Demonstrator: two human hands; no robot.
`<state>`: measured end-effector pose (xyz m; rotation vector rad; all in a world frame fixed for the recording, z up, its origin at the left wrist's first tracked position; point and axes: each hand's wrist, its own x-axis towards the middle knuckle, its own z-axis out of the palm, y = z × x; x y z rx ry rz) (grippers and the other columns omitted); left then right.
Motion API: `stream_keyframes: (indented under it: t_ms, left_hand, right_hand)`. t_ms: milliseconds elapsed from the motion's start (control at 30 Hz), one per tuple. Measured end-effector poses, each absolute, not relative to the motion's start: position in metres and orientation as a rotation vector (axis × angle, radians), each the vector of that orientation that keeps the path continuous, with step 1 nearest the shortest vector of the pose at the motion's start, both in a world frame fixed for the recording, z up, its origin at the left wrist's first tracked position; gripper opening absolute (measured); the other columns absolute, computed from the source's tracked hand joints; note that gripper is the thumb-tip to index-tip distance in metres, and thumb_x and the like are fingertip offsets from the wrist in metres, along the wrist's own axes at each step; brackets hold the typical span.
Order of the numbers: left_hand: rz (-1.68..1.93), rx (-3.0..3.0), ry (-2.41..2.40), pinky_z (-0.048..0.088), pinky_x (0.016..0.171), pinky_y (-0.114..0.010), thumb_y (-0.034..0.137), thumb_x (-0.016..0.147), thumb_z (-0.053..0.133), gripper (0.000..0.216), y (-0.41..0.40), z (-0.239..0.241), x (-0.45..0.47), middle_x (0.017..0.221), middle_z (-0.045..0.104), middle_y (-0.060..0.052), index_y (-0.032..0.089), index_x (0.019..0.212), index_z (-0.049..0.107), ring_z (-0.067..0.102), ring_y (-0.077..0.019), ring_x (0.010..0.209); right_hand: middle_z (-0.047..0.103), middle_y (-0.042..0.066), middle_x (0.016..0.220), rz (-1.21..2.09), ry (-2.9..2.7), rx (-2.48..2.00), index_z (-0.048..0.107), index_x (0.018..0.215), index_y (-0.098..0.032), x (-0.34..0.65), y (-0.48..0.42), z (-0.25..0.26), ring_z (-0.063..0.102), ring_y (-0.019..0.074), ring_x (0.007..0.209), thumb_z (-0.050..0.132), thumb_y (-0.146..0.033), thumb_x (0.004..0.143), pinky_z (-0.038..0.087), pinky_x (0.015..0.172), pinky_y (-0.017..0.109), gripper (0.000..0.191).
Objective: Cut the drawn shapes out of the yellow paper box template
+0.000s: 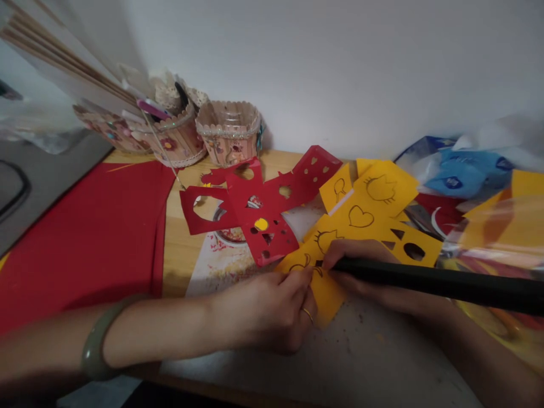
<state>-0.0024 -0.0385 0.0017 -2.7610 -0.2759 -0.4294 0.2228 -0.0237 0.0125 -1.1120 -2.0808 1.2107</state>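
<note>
My left hand (267, 309) lies curled on a yellow paper sheet (323, 289), fingertips pinched at its edge; a ring shows on one finger and a green bangle (94, 345) on the wrist. My right hand (361, 266) is closed round the tip of a long black rod-like tool (437, 282), pressing it onto the same yellow sheet near a drawn outline. The two hands touch over the sheet. More yellow pieces (374, 212) with drawn hearts and cut-out holes lie just beyond.
Red paper pieces (263, 209) with cut-out holes lie behind the hands. A large red sheet (85, 232) covers the left of the wooden table. Decorated stick baskets (229, 133) stand against the wall. Blue plastic packaging (463, 170) sits at the right.
</note>
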Motion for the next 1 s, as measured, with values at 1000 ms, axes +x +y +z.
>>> stream_keyframes:
  t_ms: [1000]
  left_hand:
    - [-0.390, -2.817, -0.279, 0.053, 0.053, -0.026, 0.011, 0.089, 0.046, 0.023, -0.0364, 0.0053, -0.0032, 0.096, 0.071, -0.018, 0.003, 0.097, 0.066, 0.065, -0.0209, 0.079]
  right_hand:
    - [0.054, -0.005, 0.066, 1.006, -2.215, -1.036, 0.051, 0.081, -0.023, 0.2270, -0.0233, 0.0056, 0.048, 0.0083, 0.053, 0.054, -0.010, 0.076, 0.036, 0.047, 0.020, 0.014]
